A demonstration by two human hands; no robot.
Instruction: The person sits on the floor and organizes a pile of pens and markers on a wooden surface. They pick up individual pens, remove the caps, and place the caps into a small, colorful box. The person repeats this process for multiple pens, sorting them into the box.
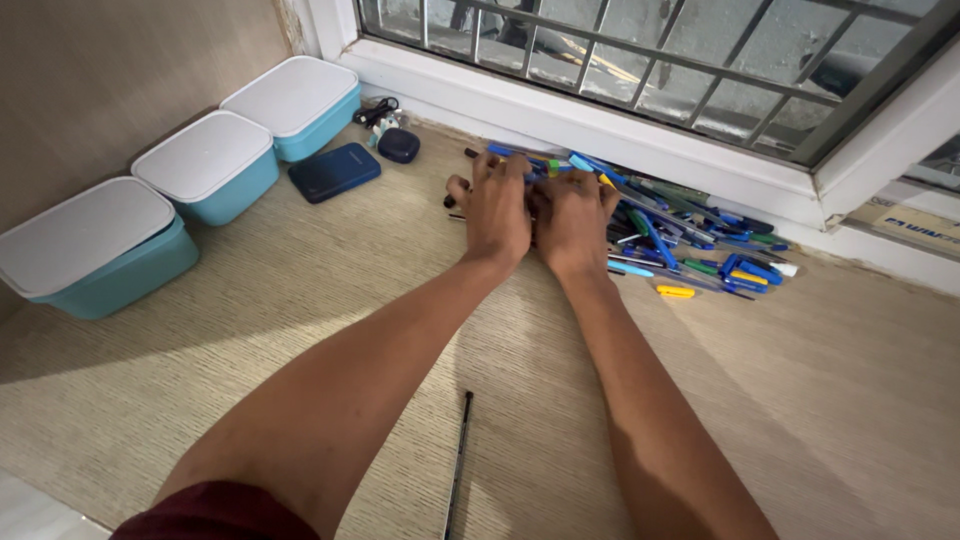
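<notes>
A heap of pens [690, 235], mostly blue with some green, yellow and black, lies on the beige surface along the window sill. My left hand [496, 208] rests palm down on the left end of the heap, fingers spread over the pens. Pressed against it, my right hand [572, 215] also lies palm down on the pens. Neither hand visibly grips a single pen; what lies under the palms is hidden. One thin black pen [459, 465] lies alone near the front, between my forearms.
Three teal boxes with white lids [205, 160] line the left wall. A dark blue flat case [335, 171], a small dark round pouch [399, 145] and a cable sit beside them. A barred window [640, 60] runs along the back.
</notes>
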